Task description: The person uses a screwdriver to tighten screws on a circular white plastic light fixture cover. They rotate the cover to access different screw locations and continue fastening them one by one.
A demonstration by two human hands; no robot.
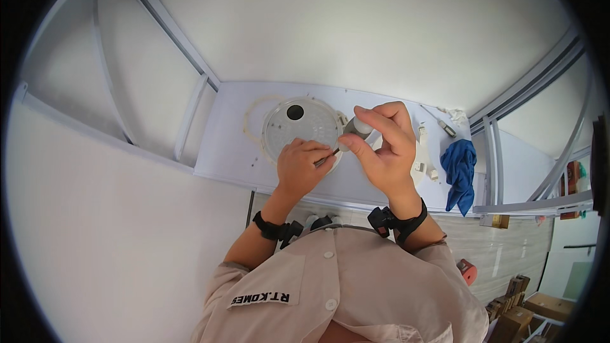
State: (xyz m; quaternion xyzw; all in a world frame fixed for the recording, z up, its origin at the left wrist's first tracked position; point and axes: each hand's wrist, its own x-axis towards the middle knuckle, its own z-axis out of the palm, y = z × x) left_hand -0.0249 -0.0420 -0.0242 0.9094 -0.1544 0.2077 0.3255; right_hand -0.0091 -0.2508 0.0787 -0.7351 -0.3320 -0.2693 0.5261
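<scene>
Shirt (394,267), right hand (387,160) (blue cloth (459,168) nearby).

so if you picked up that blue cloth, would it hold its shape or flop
The blue cloth would probably flop, since it lies crumpled in soft folds. It is likely light for its bulk, as the fabric looks thin. Pushed, it would more likely bunch than roll, given its irregular outline.

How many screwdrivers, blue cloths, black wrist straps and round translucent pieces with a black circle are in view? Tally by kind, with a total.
Screwdrivers: 2 (one in the right hand, one lying on the table)
Blue cloth: 1
Black wrist straps: 2
Round translucent piece: 1
Total: 6
</scene>
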